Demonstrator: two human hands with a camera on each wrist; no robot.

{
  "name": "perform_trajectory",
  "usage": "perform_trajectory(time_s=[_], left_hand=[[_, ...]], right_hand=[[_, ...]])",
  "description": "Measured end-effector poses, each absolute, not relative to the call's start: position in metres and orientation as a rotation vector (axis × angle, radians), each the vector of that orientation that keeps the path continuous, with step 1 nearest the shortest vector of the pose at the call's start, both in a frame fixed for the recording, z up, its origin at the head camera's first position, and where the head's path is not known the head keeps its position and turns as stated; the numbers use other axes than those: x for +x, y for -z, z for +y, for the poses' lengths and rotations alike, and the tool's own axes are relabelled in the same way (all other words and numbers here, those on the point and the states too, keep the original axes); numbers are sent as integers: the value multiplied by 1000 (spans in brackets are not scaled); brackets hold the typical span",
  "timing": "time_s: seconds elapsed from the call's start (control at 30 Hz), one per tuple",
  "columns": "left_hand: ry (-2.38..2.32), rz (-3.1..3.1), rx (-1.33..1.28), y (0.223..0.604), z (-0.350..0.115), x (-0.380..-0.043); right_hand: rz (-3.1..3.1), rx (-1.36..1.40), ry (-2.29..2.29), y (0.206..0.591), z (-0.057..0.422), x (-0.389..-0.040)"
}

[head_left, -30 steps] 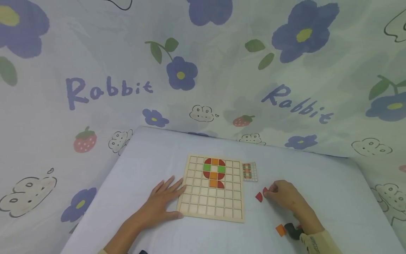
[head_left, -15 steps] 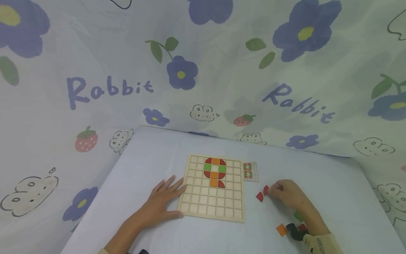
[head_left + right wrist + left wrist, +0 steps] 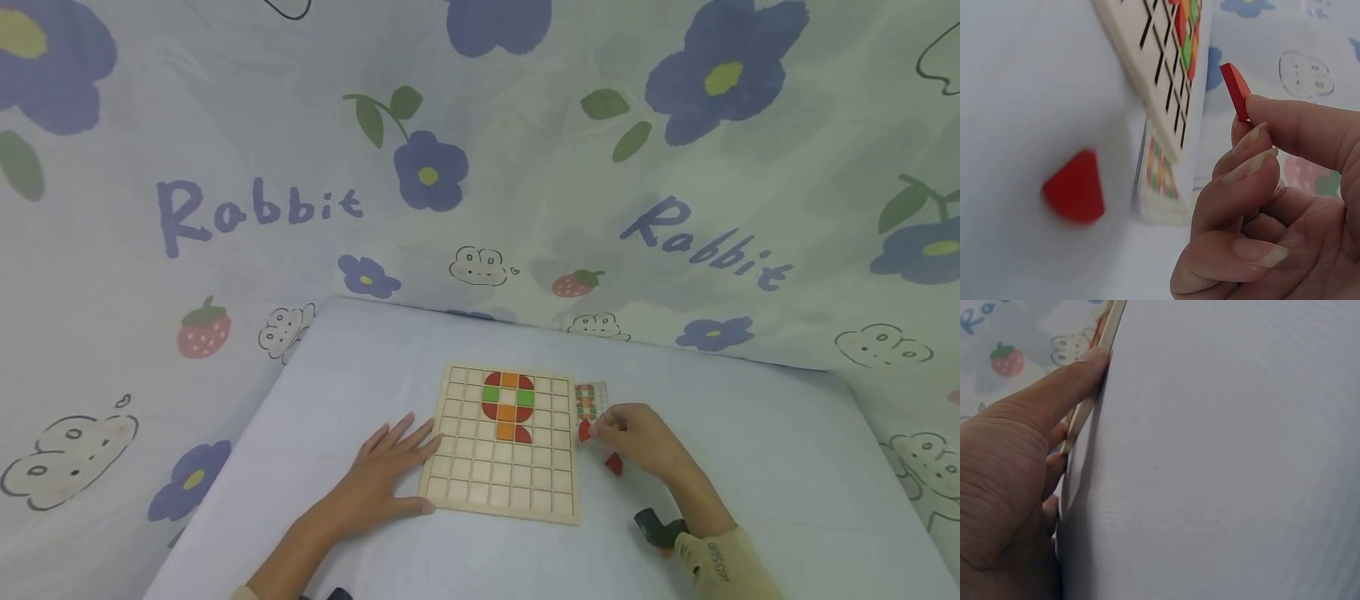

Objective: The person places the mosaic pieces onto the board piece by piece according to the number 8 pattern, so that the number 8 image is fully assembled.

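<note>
Between thumb and fingertips my right hand (image 3: 641,437) pinches a red quarter-circle tile (image 3: 1235,92), raised off the cloth near the right edge of a wooden grid board (image 3: 501,516). My left hand (image 3: 378,475) lies along the board's left side with spread, mostly straight fingers, its thumb (image 3: 1063,390) touching the near corner. Red quarter-circles, orange squares and green squares fill several cells in the board's upper middle. A second red quarter-circle tile (image 3: 1077,189) lies on the cloth below the right hand.
A small pattern card (image 3: 589,398) lies against the board's upper right side, partly covered by the right hand. An orange tile (image 3: 666,552) shows beneath the black wrist device (image 3: 658,530). A printed curtain (image 3: 510,167) hangs behind the white-covered table (image 3: 375,342).
My right hand has picked up one of the two loose red quarter-circles and carried it left toward the board. The green tile by the forearm is now hidden. My left hand stays put.
</note>
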State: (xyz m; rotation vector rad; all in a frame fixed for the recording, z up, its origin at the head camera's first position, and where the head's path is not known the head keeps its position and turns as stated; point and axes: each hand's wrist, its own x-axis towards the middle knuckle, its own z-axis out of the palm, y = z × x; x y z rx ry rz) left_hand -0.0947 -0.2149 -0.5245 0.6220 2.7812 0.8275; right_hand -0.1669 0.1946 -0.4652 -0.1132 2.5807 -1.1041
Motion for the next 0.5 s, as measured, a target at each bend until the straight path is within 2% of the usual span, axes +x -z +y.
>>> perform_trajectory(time_s=[0.5], left_hand=[[-828,2790,628,526,-215,-95]], right_hand=[[2560,-331,1045,467,105,-189]])
